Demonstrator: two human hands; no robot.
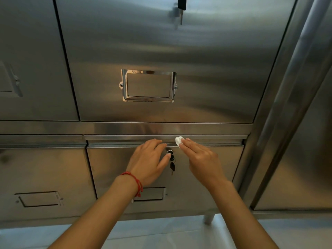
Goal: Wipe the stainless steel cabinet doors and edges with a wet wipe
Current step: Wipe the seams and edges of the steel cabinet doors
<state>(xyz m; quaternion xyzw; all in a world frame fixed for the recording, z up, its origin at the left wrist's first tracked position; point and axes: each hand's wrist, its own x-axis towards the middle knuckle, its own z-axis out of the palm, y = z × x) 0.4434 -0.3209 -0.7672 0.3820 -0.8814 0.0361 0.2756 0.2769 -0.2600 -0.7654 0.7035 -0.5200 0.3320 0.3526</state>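
The brushed steel cabinet (pixel 179 51) fills the view, its surface smooth with a soft, streaky sheen; a large upper door (pixel 161 42) sits above a flat horizontal rail (pixel 125 128), and below the rail is a lower door (pixel 206 159) of the same dull grey metal, tilted a little out at its top edge.

The right hand (pixel 201 159) lies with its fingers straight and close together, pressing a small, crumpled white wipe (pixel 179 140) under the fingertips against the top edge of the lower door, just below the rail; the wipe is a soft bunched wad, poking out past the fingertips to the left.

The left hand (pixel 149 159) is spread flat and relaxed on the front of the same door, its fingertips at the top edge and its thumb touching the round lock (pixel 169 152); a small dark key (pixel 172 165) hangs from the lock on a ring; a thin red cord bracelet (pixel 134 182) circles the left wrist.

A shiny chrome rectangular label frame (pixel 148 85) is fixed to the middle of the upper door; another key (pixel 181 9) hangs at the top edge of the view; a duller label frame (pixel 38 198) sits on the neighbouring lower door at the left; a pale glossy floor (pixel 161 234) shows beneath the cabinet, with a short round leg (pixel 208 219) standing on it.
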